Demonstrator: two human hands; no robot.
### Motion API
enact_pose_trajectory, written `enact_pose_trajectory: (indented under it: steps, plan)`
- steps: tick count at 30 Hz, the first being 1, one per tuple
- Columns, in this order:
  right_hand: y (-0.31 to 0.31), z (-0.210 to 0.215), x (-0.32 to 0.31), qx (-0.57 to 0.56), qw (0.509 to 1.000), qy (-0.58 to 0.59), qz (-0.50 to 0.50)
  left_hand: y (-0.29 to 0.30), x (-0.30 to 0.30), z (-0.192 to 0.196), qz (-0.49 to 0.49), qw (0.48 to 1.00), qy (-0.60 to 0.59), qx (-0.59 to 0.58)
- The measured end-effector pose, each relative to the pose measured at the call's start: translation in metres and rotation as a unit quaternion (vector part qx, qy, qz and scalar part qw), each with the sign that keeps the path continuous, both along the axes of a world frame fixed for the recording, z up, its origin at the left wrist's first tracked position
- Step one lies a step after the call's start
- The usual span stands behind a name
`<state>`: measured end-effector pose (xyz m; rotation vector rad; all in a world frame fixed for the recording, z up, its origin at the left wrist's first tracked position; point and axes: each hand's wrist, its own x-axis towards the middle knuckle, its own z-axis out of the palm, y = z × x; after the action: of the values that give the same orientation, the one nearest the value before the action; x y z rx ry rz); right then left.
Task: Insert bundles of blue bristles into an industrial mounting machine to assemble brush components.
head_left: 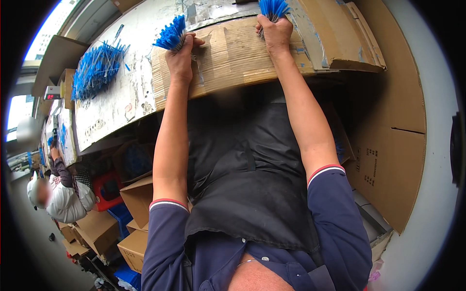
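Here, both hands are closed, each gripping its own bundle of thin blue strips. The left hand (180, 54) holds one bundle (172, 34) upright, fanned out above the fist; the right hand (274, 33) holds a second bundle (273, 8), also upright. Both fists rest on a sheet of cardboard (233, 58) lying along the near edge of the surface (131, 92). A loose pile of blue strips (96, 68) lies well apart, toward the far left corner of the surface. Cardboard boxes (138, 196) stand on the floor below the near edge. Another person (65, 194) works farther along on the left.
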<state>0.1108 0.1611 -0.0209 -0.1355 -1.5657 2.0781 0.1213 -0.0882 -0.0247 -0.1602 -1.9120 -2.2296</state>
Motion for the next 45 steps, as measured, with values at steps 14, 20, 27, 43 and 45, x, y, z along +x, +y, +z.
enact_pose_trajectory:
  steps: [14,20,27,43,45]
  plan:
    - [0.003,-0.008,-0.008,0.043,0.998,-0.003,-0.038,0.001,-0.004,0.001,0.007,0.999,-0.006,-0.034]
    - [0.002,-0.008,-0.005,0.080,0.996,-0.010,-0.037,0.001,-0.001,0.002,0.011,0.999,-0.016,-0.031]
    - [0.005,-0.012,-0.005,0.043,0.999,-0.013,-0.014,-0.001,-0.003,0.002,0.014,0.999,-0.010,-0.032]
    - [0.000,0.012,0.004,-0.076,0.996,0.022,0.034,-0.004,-0.002,0.000,0.000,1.000,-0.015,0.003]
    - [0.005,0.009,0.004,-0.055,0.998,0.005,0.033,-0.003,-0.003,0.000,-0.001,1.000,-0.016,0.009]
